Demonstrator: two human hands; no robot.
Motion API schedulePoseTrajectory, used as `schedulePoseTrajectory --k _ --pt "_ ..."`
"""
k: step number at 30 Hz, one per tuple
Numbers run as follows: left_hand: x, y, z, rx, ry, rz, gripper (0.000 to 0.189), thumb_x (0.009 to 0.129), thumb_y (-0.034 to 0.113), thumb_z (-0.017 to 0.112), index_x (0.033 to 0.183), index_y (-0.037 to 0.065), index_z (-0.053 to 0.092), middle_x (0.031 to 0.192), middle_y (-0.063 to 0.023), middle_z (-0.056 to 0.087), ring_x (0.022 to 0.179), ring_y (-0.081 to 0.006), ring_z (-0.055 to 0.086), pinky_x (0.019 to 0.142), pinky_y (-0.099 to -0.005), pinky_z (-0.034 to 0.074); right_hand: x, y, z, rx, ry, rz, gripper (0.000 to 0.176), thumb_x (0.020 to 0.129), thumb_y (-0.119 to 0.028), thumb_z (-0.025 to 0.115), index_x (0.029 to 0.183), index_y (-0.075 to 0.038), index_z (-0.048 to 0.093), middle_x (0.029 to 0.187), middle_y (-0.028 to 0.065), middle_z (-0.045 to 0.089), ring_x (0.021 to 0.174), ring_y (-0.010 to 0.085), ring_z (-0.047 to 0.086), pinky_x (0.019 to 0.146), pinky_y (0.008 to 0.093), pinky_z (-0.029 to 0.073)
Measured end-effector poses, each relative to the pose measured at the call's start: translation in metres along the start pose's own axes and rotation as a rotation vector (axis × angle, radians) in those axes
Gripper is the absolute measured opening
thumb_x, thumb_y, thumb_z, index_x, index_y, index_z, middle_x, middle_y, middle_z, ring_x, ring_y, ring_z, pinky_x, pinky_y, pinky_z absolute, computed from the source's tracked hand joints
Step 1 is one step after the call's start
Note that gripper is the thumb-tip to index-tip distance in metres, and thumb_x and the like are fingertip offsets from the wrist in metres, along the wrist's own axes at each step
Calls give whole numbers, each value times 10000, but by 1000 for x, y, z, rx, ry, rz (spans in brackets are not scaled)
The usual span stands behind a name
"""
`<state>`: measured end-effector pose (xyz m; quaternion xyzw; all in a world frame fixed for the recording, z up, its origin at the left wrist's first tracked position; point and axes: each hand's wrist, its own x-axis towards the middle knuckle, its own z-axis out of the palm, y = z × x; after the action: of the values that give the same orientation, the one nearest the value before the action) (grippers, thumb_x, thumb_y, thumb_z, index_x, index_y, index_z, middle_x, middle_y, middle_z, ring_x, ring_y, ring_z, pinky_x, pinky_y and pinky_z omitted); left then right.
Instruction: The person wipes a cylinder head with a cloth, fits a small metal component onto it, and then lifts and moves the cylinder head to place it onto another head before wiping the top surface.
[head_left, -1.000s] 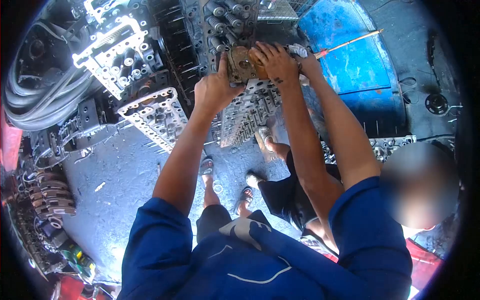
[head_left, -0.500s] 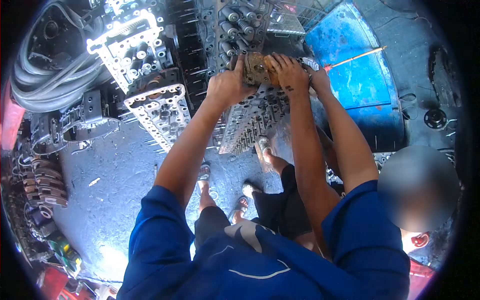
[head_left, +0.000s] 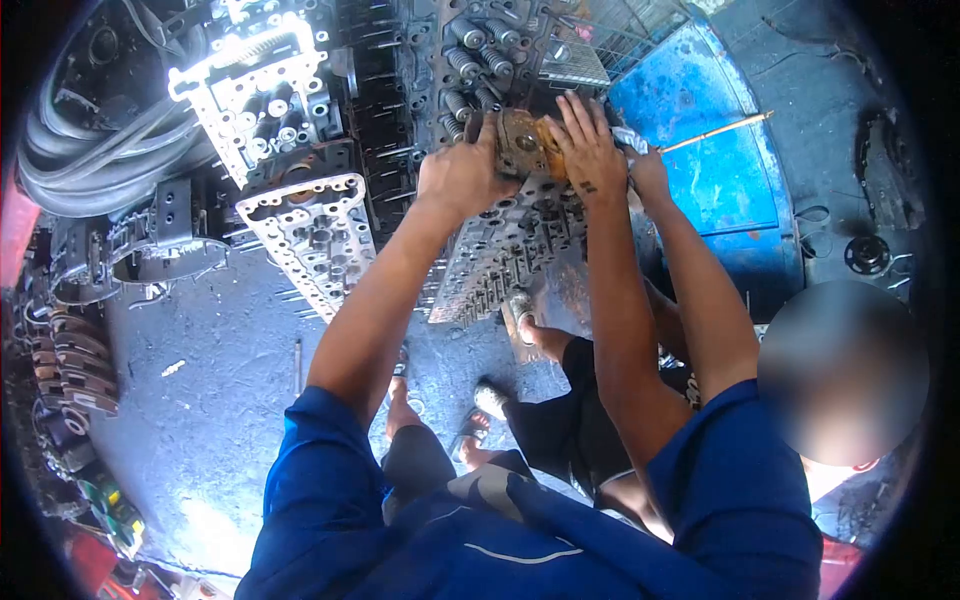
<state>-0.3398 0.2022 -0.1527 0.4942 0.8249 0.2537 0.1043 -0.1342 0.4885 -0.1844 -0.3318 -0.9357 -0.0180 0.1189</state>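
A rusty brown metal part (head_left: 522, 142) lies over the upper end of a long metal engine piece (head_left: 500, 245) covered in small fittings. My left hand (head_left: 462, 178) grips the left side of this part, fingers wrapped over its edge. Against its right side rests a co-worker's hand (head_left: 592, 160), with fingers stretched out and a dark mark near the wrist. Just right of that hand is my right hand (head_left: 650, 178), its fingers mostly hidden, beside a crumpled pale grey thing (head_left: 630, 140).
Cylinder heads with springs (head_left: 480, 55) stand beyond the hands, and more (head_left: 310, 235) to the left. A blue metal sheet (head_left: 715, 150) carries a thin rod (head_left: 717, 130) at right. Black hoses (head_left: 100, 180) are coiled at far left. A co-worker's legs (head_left: 545, 420) are below.
The co-worker's fingers have straightened and spread over the part's right side. My left hand keeps its hold. The whole view has shifted slightly.
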Motion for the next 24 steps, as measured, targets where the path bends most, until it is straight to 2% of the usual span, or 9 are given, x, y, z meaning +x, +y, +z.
schedulePoseTrajectory --k 1,2,4,5,9,12,15,17,24 --pt "-4 2 1 -17 -16 -12 1053 701 520 751 1496 72 225 947 -253 676 906 -402 666 800 -462 529 -3 -4 -4 252 -19 183 336 897 -146 535 1221 -131 625 1243 212 563 1110 311 586 894 343 492" --pt "-10 5 4 -30 -20 -21 1053 701 520 751 1496 72 225 947 -253 676 906 -402 666 800 -462 529 -15 -6 -9 243 -32 178 336 897 -146 535 1221 -131 625 1243 212 563 1110 311 586 894 343 492" --pt "-17 17 -6 -6 -112 -50 1053 715 513 746 1502 71 206 962 -236 679 909 -375 672 794 -451 536 -26 -21 -26 1044 -2 569 366 924 -168 555 1272 -56 564 1192 145 593 1051 232 601 851 321 494" --pt "-21 21 -8 -7 -108 -58 1062 725 503 743 1508 65 175 968 -211 686 907 -342 680 788 -441 543 -29 -9 -23 1020 -19 515 401 894 -195 616 1239 5 569 1154 110 623 999 176 602 840 299 476" --pt "-32 29 -11 -71 -153 -107 1070 721 491 751 1508 57 170 965 -186 694 897 -329 685 788 -425 548 -42 3 -24 1160 -46 495 361 935 -158 558 1262 -5 563 1161 100 625 1004 185 609 841 310 484" --pt "-34 22 -14 -108 -145 -97 1016 731 442 755 1478 -8 234 921 -171 707 877 -293 698 780 -383 546 -44 9 -23 1102 -31 385 359 942 -180 551 1256 -7 567 1151 89 629 991 180 610 844 308 485" --pt "-37 16 -6 -154 -110 4 958 743 411 731 1462 -25 272 927 -158 709 878 -274 695 794 -352 527 -37 2 -31 1059 -77 426 361 940 -184 553 1255 -7 568 1147 89 631 990 180 612 843 307 486" --pt "-25 14 -4 -128 -146 11 1051 740 489 739 1484 -9 190 923 -177 704 897 -309 689 794 -371 535 -30 -3 -36 1030 -92 447 363 938 -186 555 1254 -7 569 1144 90 633 990 179 613 842 307 486" --pt "-10 12 3 -35 -78 -44 1038 727 554 718 1450 -20 245 900 -178 704 862 -321 695 762 -389 544 -14 -33 -41 967 -73 512 370 933 -196 559 1251 -9 571 1134 90 638 988 178 616 839 305 487"
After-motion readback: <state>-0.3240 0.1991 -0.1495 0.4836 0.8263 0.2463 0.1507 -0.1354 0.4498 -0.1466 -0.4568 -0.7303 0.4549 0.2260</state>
